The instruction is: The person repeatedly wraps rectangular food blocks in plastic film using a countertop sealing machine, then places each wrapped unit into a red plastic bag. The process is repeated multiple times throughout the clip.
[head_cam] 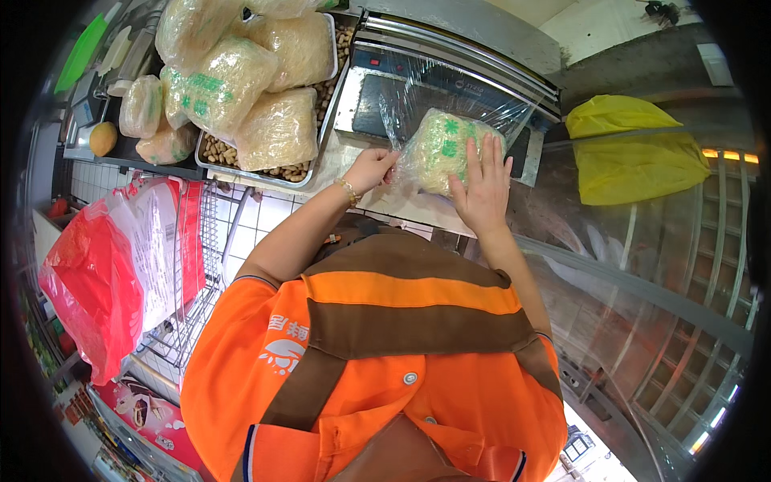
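Observation:
In front of me, a plastic bag of pale, noodle-like strands (444,135) with green print lies at the front of a cling film wrapping machine (446,69). Clear film (409,90) stretches from the machine's rollers down to the bag and bunches at its left side. My left hand (374,170) pinches a gathered edge of this film between thumb and fingers, just left of the bag. Flat on the bag's right part rests my right hand (483,187), palm down, thumb spread away from the fingers. The bag's right underside is hidden.
Left of the machine, several similar wrapped bags (232,81) are piled over a metal tray (313,175) of peanuts (220,150). A yellow plastic bag (638,150) lies at right, by a clear panel (602,271). A wire cart (196,271) with red bags (96,271) stands at left.

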`<state>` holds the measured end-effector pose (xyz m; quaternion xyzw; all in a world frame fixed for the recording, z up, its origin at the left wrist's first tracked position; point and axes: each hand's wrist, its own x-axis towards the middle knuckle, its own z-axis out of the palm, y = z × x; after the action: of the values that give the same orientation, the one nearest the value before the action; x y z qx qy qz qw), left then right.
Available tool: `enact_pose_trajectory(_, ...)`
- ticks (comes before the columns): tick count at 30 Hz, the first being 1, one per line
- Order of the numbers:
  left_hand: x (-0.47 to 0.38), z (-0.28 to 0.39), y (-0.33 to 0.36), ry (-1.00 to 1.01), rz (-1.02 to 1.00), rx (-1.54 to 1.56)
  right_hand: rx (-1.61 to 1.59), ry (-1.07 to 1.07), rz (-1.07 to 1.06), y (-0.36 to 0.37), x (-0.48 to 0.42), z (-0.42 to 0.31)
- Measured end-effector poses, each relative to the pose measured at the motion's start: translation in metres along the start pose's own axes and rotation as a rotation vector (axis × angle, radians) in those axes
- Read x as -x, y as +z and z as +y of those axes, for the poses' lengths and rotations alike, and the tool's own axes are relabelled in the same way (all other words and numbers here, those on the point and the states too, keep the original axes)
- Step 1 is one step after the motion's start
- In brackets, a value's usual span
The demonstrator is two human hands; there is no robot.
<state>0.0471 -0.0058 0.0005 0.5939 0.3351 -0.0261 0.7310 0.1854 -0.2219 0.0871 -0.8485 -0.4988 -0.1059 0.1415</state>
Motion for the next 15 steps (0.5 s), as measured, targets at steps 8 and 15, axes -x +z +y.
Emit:
enact_pose_trajectory(8, 0.068, 0.023, -0.019, 0.619, 0.345, -0.491, -0.05, 0.017, -0.025, -0.002, -0.001, 0.007)
enact_pose_trajectory(15, 0.03, 0.101, 0.059, 1.249, 0.241, -0.581, -0.06, -0.005, -0.018, -0.003, -0.007, 0.008)
